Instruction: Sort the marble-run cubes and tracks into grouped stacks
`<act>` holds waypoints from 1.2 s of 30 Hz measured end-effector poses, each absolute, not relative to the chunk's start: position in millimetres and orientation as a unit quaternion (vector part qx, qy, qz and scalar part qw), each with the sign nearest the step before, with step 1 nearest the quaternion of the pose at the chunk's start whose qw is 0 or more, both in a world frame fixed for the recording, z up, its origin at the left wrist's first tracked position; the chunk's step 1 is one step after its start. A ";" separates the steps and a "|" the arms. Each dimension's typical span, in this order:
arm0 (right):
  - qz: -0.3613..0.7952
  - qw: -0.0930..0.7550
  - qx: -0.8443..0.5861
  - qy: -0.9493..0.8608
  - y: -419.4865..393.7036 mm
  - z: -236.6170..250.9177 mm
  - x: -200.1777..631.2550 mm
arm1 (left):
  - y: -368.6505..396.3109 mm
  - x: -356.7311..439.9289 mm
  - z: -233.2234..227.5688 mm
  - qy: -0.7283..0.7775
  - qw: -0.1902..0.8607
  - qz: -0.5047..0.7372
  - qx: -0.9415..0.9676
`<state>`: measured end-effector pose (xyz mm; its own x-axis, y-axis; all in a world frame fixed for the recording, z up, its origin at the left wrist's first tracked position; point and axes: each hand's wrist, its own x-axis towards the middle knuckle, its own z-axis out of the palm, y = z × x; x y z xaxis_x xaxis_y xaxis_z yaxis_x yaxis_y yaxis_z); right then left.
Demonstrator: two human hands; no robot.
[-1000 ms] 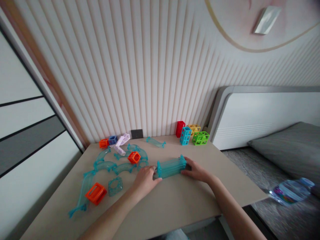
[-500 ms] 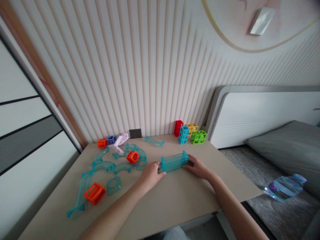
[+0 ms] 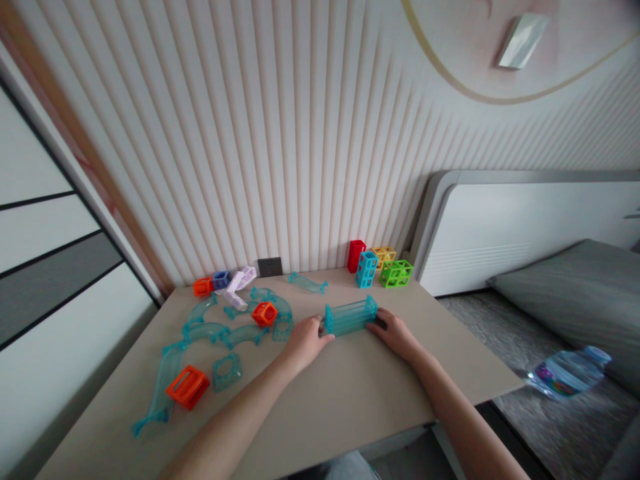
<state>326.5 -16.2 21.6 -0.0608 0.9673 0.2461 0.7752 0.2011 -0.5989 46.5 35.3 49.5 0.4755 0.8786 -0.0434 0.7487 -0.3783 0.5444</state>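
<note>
On the beige bench [image 3: 350,400] there is no box or tray; the toy pieces lie loose on the top. The only hollow things are the small cage-like blocks by the wall: a red block [image 3: 357,255], a blue lattice block [image 3: 367,269], a yellow lattice block [image 3: 385,255] and a green lattice block [image 3: 397,273], standing close together, and I see nothing inside them.

The piece between the hands is a clear teal straight track section [image 3: 351,316], long and ribbed, with a thicker square collar at each end. It lies on its side on the bench, near the middle, a little turned so that its right end points toward the wall.

The left hand [image 3: 306,340] touches the left end of this section, the fingers curled against the collar. The right hand [image 3: 397,333] is at the right end, the fingers bent and pressed on that collar. So each grip is closed onto one end of the piece, and the piece is held between them while resting on the bench.

To the left lie curved teal track pieces [image 3: 210,330], a long teal slide [image 3: 163,387], a flat orange block [image 3: 188,387], a smaller orange cube [image 3: 264,313] and a pale lilac piece [image 3: 237,283]. A short teal track piece [image 3: 307,283] lies near the wall. Beside the bench is a bed [image 3: 565,287], and a clear plastic bottle [image 3: 567,373] is on the floor.
</note>
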 end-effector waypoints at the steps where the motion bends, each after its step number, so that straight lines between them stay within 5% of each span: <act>1: 0.150 0.307 -0.618 -0.708 -16.1 20.8 326.5 | 36.4 47.6 49.9 0.497 0.254 0.127 0.820; 23: 0.023 0.217 -0.709 -0.671 -22.1 25.0 315.4 | 47.0 53.4 48.0 0.486 0.239 0.120 0.832; 36: 0.013 0.221 -0.714 -0.665 -23.0 26.5 312.2 | 71.4 49.2 49.7 0.461 0.109 0.082 0.877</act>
